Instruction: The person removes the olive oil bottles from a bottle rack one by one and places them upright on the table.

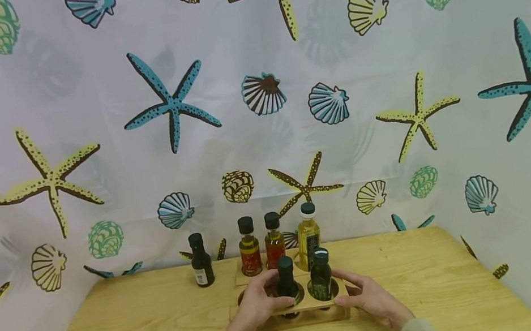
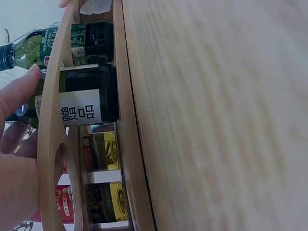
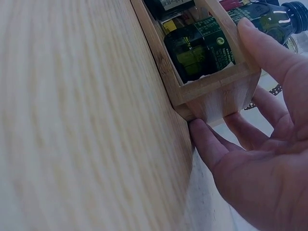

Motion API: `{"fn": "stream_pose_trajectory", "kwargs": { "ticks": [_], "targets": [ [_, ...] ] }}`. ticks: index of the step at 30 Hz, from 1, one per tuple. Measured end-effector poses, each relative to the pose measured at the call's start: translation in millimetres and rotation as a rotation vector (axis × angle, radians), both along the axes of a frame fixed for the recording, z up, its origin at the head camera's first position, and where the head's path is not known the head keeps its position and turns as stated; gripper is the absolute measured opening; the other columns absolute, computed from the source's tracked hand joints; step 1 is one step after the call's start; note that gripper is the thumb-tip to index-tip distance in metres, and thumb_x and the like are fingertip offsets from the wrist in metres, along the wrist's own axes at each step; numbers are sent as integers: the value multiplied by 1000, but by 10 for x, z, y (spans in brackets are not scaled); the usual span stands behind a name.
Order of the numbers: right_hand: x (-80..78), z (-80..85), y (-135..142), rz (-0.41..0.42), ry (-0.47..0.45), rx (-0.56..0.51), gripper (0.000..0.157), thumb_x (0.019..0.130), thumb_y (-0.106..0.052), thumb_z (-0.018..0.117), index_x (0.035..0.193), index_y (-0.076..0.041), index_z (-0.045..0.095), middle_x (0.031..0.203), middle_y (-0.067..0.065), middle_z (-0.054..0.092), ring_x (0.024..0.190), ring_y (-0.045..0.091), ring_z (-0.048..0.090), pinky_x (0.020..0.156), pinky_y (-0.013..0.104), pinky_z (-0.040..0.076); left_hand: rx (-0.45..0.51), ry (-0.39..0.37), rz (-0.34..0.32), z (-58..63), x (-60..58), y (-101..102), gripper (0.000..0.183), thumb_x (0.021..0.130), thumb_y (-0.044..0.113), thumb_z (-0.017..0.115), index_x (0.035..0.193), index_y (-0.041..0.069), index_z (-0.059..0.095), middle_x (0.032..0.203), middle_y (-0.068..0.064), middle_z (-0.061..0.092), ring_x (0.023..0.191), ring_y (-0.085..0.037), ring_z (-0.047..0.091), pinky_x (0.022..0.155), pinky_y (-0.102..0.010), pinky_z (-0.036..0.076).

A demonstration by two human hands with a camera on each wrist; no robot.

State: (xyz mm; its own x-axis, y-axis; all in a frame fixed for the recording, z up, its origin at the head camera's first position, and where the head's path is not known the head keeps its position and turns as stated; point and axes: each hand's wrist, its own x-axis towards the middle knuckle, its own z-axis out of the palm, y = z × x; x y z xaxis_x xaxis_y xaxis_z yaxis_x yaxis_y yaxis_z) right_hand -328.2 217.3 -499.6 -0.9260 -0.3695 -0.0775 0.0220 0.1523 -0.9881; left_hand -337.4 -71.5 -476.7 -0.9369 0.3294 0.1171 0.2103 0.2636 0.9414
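Observation:
A two-tier wooden bottle rack (image 1: 314, 316) stands on the table. My left hand (image 1: 255, 308) holds a dark bottle (image 1: 286, 274) that stands in the front tier's middle hole; the thumb and fingers lie on either side of it. In the left wrist view this bottle bears a white label (image 2: 81, 107) with dark characters. My right hand (image 1: 371, 297) grips the rack's right end, thumb on the top board, fingers against the end panel (image 3: 226, 89). Beside that thumb a green glass bottle (image 1: 321, 278) stands in the front right hole, its base visible in the right wrist view.
In the rear tier stand two red-labelled bottles (image 1: 249, 251) with black caps and a taller yellow oil bottle (image 1: 309, 233). A small dark bottle (image 1: 201, 264) stands on the wooden table (image 1: 155, 325), left of the rack. A patterned curtain (image 1: 242, 146) hangs behind.

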Motion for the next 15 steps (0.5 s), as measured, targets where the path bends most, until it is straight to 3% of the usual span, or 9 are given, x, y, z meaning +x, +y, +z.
{"fn": "stream_pose_trajectory", "kwargs": {
  "ticks": [8, 15],
  "targets": [
    [-10, -26, 20, 10, -6, -1, 74, 90, -19, 73, 153, -9, 36, 162, 19, 20, 141, 57, 15, 111, 61, 32, 27, 4, 22, 2, 30, 8, 61, 80, 18, 82, 135, 10, 57, 121, -10, 65, 106, -23, 64, 91, -44, 53],
    [-34, -35, 26, 7, -24, -3, 73, 91, -20, 72, 153, -12, 36, 162, 18, 18, 142, 56, 15, 110, 61, 33, 90, 7, 58, 83, 50, 22, 60, 81, 18, 81, 135, 7, 56, 118, -11, 65, 107, -24, 63, 80, -36, 56]
  ]
}}
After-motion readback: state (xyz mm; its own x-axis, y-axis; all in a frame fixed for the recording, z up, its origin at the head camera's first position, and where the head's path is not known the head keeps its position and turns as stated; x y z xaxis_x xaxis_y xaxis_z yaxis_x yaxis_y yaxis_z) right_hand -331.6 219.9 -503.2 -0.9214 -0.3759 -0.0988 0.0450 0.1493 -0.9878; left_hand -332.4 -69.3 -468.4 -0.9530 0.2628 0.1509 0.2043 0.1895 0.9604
